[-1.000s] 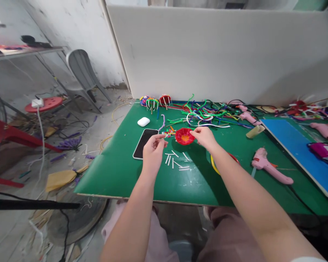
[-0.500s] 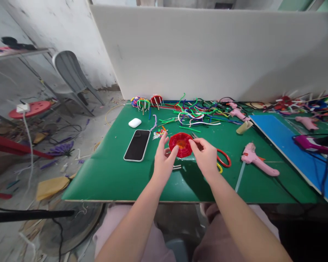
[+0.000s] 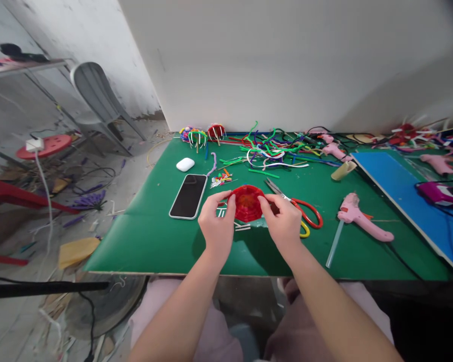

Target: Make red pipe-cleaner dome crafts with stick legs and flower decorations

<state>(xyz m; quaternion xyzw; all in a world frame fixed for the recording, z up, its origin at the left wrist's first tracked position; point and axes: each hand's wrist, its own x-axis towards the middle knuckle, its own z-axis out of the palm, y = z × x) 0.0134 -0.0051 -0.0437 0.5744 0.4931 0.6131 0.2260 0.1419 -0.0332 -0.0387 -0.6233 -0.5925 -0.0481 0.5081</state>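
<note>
Between my hands is a round red disc (image 3: 248, 203) with an orange-brown centre and ridged rings, held above the green table. My left hand (image 3: 218, 221) pinches its left edge, thumb in front and fingers behind. On the opposite edge, my right hand (image 3: 281, 216) grips with thumb and curled fingers. Red-handled scissors (image 3: 307, 211) lie just beyond and to the right of my right hand, their blades pointing away. Short white strips (image 3: 242, 228) rest on the table below the disc. Small coloured snippets (image 3: 222, 177) lie in a pile past my left hand.
A phone (image 3: 189, 196) and a white earbud case (image 3: 185, 164) lie at the left. Tangled pipe cleaners (image 3: 268, 153) and small stick-legged craft pieces (image 3: 216, 131) line the back. A pink glue gun (image 3: 362, 221) and a blue board (image 3: 392, 191) are at the right.
My left fingers, stretched out before, have closed on the disc's left edge. The disc has tilted and looks flatter. The scissors' blades show more, and the view has shifted slightly.
</note>
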